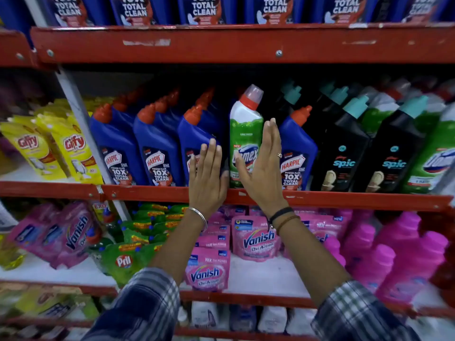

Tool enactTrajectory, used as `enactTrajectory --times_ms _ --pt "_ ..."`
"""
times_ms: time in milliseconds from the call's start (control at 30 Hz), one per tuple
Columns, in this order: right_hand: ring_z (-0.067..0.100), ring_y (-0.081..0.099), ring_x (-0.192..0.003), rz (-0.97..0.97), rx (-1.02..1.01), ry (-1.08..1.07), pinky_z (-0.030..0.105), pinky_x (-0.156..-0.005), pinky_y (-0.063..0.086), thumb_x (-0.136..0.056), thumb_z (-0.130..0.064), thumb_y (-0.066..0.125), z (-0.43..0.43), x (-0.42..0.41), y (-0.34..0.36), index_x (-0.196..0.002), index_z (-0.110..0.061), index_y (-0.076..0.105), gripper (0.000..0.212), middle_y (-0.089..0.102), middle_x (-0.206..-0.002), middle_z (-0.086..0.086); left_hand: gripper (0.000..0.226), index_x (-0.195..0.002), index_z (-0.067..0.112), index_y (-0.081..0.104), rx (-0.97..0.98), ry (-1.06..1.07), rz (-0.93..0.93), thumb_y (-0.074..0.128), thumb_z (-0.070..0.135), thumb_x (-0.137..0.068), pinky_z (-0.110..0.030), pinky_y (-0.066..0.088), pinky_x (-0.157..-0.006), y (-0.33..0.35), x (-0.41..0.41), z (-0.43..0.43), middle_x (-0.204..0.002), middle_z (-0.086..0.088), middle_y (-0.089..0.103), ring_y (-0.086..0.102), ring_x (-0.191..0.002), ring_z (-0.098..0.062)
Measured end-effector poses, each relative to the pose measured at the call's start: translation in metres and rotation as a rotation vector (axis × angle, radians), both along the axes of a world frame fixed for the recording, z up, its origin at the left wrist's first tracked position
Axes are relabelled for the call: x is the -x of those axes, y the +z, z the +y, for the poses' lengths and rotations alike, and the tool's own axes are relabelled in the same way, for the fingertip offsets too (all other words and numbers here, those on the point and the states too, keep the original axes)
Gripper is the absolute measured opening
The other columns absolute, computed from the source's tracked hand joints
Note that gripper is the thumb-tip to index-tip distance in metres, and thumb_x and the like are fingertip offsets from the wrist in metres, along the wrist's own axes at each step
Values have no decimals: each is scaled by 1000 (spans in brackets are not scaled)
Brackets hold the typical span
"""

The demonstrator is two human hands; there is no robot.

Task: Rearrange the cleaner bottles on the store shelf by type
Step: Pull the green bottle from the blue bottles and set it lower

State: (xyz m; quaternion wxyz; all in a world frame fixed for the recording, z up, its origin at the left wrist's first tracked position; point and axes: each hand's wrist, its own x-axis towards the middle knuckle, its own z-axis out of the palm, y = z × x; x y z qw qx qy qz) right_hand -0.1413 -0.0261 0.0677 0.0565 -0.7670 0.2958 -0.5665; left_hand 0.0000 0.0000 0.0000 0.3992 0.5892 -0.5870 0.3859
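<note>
Nearest me, my left hand (208, 178) lies flat with its grip spread, fingers on the blue Harpic bottle (197, 141) just left of the gap. My right hand (263, 166) is also spread, pinching nothing, its palm toward the green Domex bottle (246, 136) standing between both hands on the middle shelf (344, 199). Right of that grip stands one stray Harpic bottle (298, 153), then black Spic bottles (344, 156) and more green ones (433, 153) beyond. I judge the sorting partly done: blues grouped left, but the green and the lone blue still sit out of place.
</note>
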Motion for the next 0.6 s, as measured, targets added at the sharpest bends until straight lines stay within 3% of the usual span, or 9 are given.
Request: enactTrajectory --times_ms 67,167,300,600 --pt "30 24 -141 0 -57 -72 24 -115 22 -91 -38 58 -5 -13 6 -148 0 10 84 21 -154 21 64 -153 16 0 21 92 11 32 30 -99 -46 3 -119 -5 -9 -7 -159 5 -12 -3 -147 -16" --pt "35 48 -122 25 -152 -197 41 -94 48 -86 -51 61 -9 -28 13 -148 -2 6 97 39 -142 23 67 -153 16 -2 53 170 37 33 33 -98 -46 -8 -117 -23 -15 -18 -160 3 -11 -6 -147 -15" --pt "37 56 -111 44 -164 -311 42 -83 51 -79 -61 63 -15 -34 15 -146 2 14 105 49 -131 23 69 -153 14 1 105 181 -45 35 34 -96 -46 -4 -118 -29 -22 -26 -160 2 -7 -3 -147 -15" --pt "28 54 -117 -148 -226 -205 36 -88 47 -66 -49 80 -1 -18 22 -139 -9 34 95 55 -132 10 63 -153 12 7 134 196 -143 30 31 -98 -42 -1 -119 -32 -27 -31 -161 1 -1 2 -147 -15"
